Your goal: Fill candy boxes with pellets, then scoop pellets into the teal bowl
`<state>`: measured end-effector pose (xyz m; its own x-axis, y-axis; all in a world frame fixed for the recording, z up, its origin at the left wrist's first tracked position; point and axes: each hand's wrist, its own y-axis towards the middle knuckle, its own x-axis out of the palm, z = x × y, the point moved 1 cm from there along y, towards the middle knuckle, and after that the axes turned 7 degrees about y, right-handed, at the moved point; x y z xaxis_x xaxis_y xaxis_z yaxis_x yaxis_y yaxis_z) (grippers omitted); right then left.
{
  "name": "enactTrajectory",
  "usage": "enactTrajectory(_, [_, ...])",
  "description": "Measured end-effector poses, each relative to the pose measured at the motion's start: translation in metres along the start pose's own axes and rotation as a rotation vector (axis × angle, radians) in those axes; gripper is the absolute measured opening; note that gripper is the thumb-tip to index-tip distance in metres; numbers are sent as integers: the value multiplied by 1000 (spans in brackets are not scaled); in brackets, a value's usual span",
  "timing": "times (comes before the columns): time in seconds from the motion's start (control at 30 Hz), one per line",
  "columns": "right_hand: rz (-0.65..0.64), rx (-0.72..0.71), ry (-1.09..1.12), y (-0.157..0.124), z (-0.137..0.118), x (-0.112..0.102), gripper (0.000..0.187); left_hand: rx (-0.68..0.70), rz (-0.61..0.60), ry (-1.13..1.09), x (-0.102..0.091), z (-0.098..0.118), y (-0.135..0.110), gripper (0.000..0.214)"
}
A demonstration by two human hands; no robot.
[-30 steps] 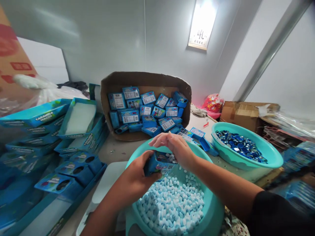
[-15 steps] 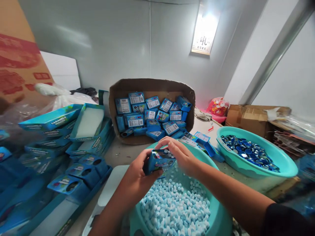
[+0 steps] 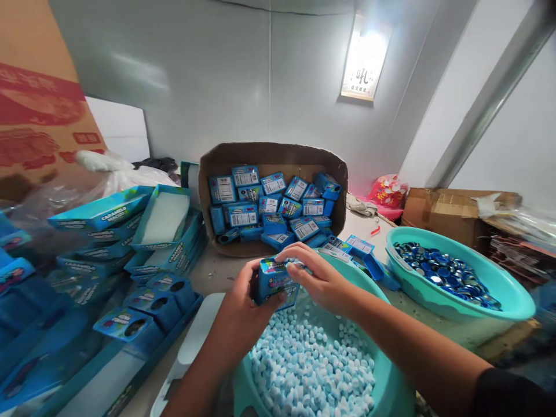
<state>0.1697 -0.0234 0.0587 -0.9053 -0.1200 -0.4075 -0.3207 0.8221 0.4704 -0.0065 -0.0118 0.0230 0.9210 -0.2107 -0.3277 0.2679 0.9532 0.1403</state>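
Observation:
My left hand [image 3: 241, 307] grips a small blue candy box [image 3: 273, 282] and holds it upright over a teal basin [image 3: 384, 370] full of pale blue and white candies [image 3: 313, 365]. My right hand [image 3: 319, 277] rests on the box's top with its fingers curled over the opening, pressing there. Whether candies are under those fingers I cannot make out.
A cardboard box [image 3: 271, 156] on its side holds several filled blue boxes. A second teal basin [image 3: 499, 284] at right holds dark blue caps. Stacked blue display trays [image 3: 104, 211] and open-holed boxes [image 3: 130, 324] fill the left. Brown cartons [image 3: 438, 211] stand at far right.
Both hands raised the blue box from just above the candies to a higher, upright position. The right hand went from pouring candies in to closing over the top.

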Motion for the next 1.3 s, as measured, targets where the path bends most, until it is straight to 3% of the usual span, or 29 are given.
enactTrajectory(0.33, [131,-86,15,3,4,-6,22,32,13,-76,1,-3,1,53])
enactTrajectory(0.53, [210,-41,6,3,8,-4,12,15,6,-26,1,-3,0,54])
enactTrajectory(0.83, [167,-39,-66,5,5,-8,19,20,27,-45,1,-5,0,54])
enactTrajectory(1.3, [297,-75,-212,3,3,-8,17,20,44,-25,2,4,-3,55])
